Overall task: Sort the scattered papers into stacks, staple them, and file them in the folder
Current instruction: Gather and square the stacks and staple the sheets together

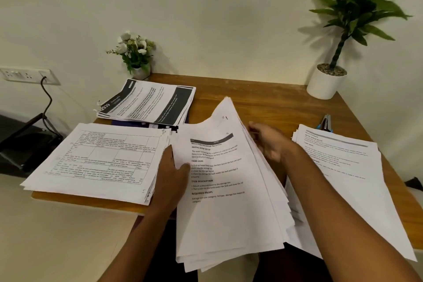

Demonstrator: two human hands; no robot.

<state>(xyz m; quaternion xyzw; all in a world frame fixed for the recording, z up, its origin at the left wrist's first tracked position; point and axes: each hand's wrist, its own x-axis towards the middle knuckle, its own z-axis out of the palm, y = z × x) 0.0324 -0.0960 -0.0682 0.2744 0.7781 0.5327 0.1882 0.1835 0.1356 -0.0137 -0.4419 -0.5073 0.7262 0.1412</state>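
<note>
On desk [263,98], three paper stacks [98,158], one stapler [325,122], left fingers [180,168] pinching one sheaf [224,213], right fingers [256,127] unclear.

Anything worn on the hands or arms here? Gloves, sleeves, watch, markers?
Nothing visible. The left hand and right hand are bare, no gloves, and both forearms show bare to the frame edge: no sleeves, watch, bands or markers. Right hand is blurred, so a thin ring can't be ruled out.

The left hand [174,175] and the right hand [270,142] are bare. The left forearm [142,236] and the right forearm [343,213] are bare too.
</note>
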